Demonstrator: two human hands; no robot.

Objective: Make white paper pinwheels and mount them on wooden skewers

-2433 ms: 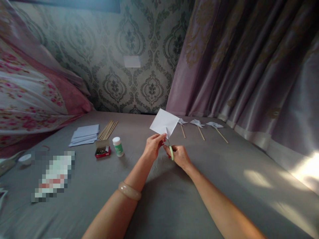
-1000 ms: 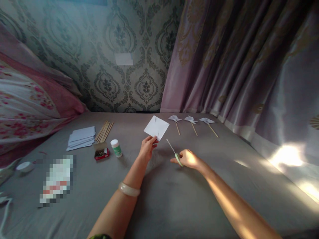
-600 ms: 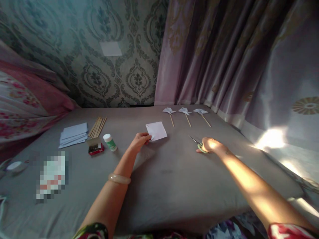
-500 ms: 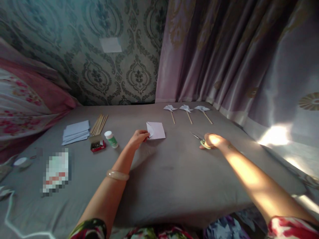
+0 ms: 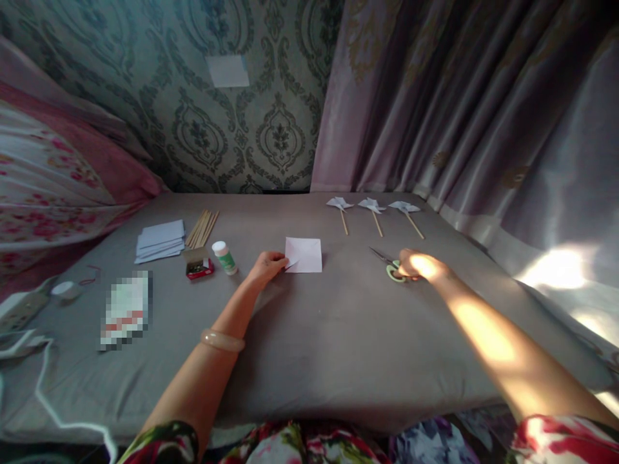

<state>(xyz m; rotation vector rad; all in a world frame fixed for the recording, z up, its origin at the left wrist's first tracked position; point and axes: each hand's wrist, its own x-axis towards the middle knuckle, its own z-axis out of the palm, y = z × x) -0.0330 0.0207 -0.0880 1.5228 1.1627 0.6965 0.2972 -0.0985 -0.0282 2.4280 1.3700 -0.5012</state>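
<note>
My left hand point(image 5: 269, 265) pinches the lower left corner of a square white sheet of paper point(image 5: 306, 254) in the middle of the table. A slit shows in the paper close to that corner. To the right, my right hand point(image 5: 416, 264) has its fingers closed around one handle loop of a pair of scissors point(image 5: 395, 272) with pale green handles. The scissors rest at the tabletop, their blades pointing to the far left. Behind them lie three paper pinwheels on sticks, including a left pinwheel point(image 5: 339, 205) and a right pinwheel point(image 5: 405, 207).
On the left are a stack of white paper point(image 5: 160, 241), several wooden sticks point(image 5: 203, 229), an open red box of small pieces point(image 5: 199, 267) and a glue bottle point(image 5: 225, 258). A blurred packet point(image 5: 126, 309), a power strip point(image 5: 22, 310) and a white cable point(image 5: 62, 422) lie nearer.
The paper's left corner, lifted and bent over before, now lies flatter under my left fingers. My right hand has shifted on the scissors, showing more of their handles. The camera view has tilted slightly.
</note>
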